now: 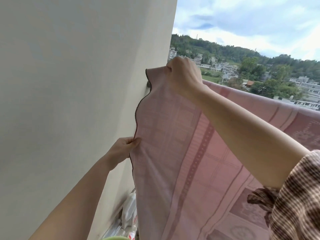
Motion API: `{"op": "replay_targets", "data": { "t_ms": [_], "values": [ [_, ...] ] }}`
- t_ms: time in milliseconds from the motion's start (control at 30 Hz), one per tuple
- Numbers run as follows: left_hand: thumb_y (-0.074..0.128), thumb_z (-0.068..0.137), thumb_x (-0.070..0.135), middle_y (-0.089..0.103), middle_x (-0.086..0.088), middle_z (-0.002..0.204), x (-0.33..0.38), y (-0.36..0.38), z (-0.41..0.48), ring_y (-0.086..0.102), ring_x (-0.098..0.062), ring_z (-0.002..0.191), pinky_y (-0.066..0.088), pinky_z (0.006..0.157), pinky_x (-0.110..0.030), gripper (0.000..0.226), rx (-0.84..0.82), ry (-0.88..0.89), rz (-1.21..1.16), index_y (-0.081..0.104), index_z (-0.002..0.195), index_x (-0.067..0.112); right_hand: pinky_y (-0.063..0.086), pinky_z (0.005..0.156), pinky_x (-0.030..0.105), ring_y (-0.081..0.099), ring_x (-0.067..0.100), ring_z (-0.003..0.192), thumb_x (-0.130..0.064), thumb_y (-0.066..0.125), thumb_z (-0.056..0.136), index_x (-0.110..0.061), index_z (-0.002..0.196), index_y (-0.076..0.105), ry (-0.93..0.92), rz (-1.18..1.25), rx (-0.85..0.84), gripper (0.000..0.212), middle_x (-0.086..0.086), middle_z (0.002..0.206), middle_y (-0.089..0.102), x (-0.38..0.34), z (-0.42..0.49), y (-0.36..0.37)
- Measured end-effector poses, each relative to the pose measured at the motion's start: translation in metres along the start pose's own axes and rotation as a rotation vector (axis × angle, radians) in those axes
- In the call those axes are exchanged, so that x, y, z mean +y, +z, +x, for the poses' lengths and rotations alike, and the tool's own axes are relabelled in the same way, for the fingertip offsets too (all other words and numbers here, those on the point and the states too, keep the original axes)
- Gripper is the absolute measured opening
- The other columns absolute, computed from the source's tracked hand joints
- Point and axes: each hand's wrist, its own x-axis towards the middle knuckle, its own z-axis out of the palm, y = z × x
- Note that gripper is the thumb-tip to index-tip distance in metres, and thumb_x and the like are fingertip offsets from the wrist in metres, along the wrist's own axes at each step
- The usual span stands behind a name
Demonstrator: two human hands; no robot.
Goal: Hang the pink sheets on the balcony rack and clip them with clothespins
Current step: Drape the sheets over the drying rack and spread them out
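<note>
The pink sheet (173,153) hangs over the rack beside the wall (69,84), its scalloped edge running downward. The right hand (183,78) is clenched on the top corner, while the left hand (123,149) pinches the edge lower down.

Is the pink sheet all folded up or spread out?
Spread out. The pink sheet hangs open; right hand grips its top, left hand pinches its side edge.
</note>
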Motion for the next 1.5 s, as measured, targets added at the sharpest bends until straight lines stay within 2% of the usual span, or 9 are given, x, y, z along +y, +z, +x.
{"op": "replay_targets", "data": {
  "t_ms": [233, 400, 767, 967, 1100, 1200, 1300, 1433, 1500],
  "values": [
    [0.060, 0.090, 0.036, 0.069, 0.006, 0.077, 0.017, -0.003, 0.012, 0.061, -0.008, 0.068, 0.050, 0.060, -0.015, 0.026, 0.181, 0.067, 0.055, 0.073, 0.085, 0.015, 0.053, 0.080, 0.043, 0.057, 0.026, 0.071, -0.038, 0.043, 0.098, -0.009, 0.068, 0.051, 0.123, 0.076, -0.212, 0.043, 0.006, 0.074, 0.058, 0.010, 0.016, -0.004],
    [0.063, 0.087, 0.039, 0.070, 0.000, 0.095, -0.019, 0.002, -0.004, 0.061, -0.016, 0.087, 0.040, 0.071, -0.030, 0.023, -0.032, -0.176, 0.193, 0.069, 0.101, 0.021, 0.045, 0.070, 0.038, 0.051, 0.025, 0.065, -0.033, 0.049, 0.091, -0.010, 0.066, 0.053, -0.058, -0.026, -0.038, 0.034, 0.003, 0.066, 0.054, 0.004, -0.027, -0.002],
    [0.051, 0.096, 0.033, 0.069, -0.002, 0.096, 0.007, -0.009, -0.009, 0.064, -0.018, 0.086, 0.049, 0.087, -0.044, 0.023, 0.110, -0.111, 0.178, 0.067, 0.102, 0.018, 0.053, 0.065, 0.043, 0.062, 0.034, 0.067, -0.011, 0.052, 0.085, -0.001, 0.066, 0.063, -0.017, 0.038, 0.006, 0.025, 0.014, 0.070, 0.067, 0.002, -0.021, -0.011],
    [0.057, 0.092, 0.011, 0.069, 0.003, 0.072, 0.018, -0.008, 0.001, 0.063, -0.003, 0.058, 0.043, 0.048, -0.011, 0.012, 0.174, -0.065, 0.247, 0.069, 0.091, 0.012, 0.047, 0.061, 0.040, 0.061, 0.031, 0.070, -0.023, 0.045, 0.093, -0.008, 0.074, 0.056, -0.064, 0.030, -0.062, 0.027, 0.011, 0.078, 0.064, 0.008, -0.036, -0.011],
    [0.061, 0.082, 0.007, 0.068, -0.004, 0.081, 0.035, 0.006, 0.007, 0.062, -0.015, 0.069, 0.042, 0.056, -0.025, 0.024, 0.362, -0.071, 0.262, 0.065, 0.105, 0.010, 0.041, 0.072, 0.039, 0.058, 0.027, 0.082, -0.036, 0.040, 0.096, -0.013, 0.097, 0.057, -0.119, -0.081, 0.002, 0.028, 0.007, 0.096, 0.064, 0.028, -0.060, -0.019],
    [0.049, 0.084, 0.010, 0.063, -0.008, 0.111, 0.068, 0.035, 0.006, 0.056, -0.025, 0.097, 0.040, 0.081, -0.035, 0.042, 0.692, 0.099, 0.242, 0.048, 0.126, 0.012, 0.046, 0.078, 0.041, 0.059, 0.024, 0.085, -0.036, 0.038, 0.096, -0.012, 0.093, 0.056, -0.096, -0.122, 0.047, 0.031, 0.005, 0.093, 0.065, 0.053, -0.079, -0.037],
    [0.044, 0.082, 0.004, 0.041, -0.021, 0.136, 0.106, 0.078, -0.007, 0.036, -0.035, 0.127, 0.026, 0.104, -0.034, 0.051, 0.827, 0.537, 0.366, 0.037, 0.133, 0.001, 0.047, 0.081, 0.042, 0.061, 0.022, 0.085, -0.035, 0.036, 0.095, -0.011, 0.095, 0.059, -0.064, -0.164, 0.075, 0.034, 0.004, 0.093, 0.067, 0.088, -0.105, -0.062],
    [0.047, 0.081, 0.003, 0.036, -0.026, 0.140, 0.150, 0.159, -0.023, 0.029, -0.035, 0.132, 0.008, 0.112, -0.023, 0.047, 0.638, 0.915, 0.616, 0.043, 0.127, -0.002, 0.042, 0.085, 0.041, 0.061, 0.023, 0.092, -0.038, 0.037, 0.097, -0.010, 0.101, 0.062, 0.045, -0.246, 0.125, 0.037, 0.005, 0.099, 0.069, 0.146, -0.146, -0.101],
    [0.049, 0.084, 0.005, 0.039, -0.021, 0.140, 0.163, 0.206, -0.030, 0.030, -0.034, 0.134, 0.017, 0.115, -0.038, 0.042, 0.486, 0.985, 0.703, 0.047, 0.126, 0.002, 0.040, 0.088, 0.042, 0.059, 0.023, 0.097, -0.037, 0.039, 0.097, -0.011, 0.103, 0.063, 0.112, -0.273, 0.144, 0.037, 0.004, 0.102, 0.069, 0.177, -0.171, -0.123]
  ]
}}
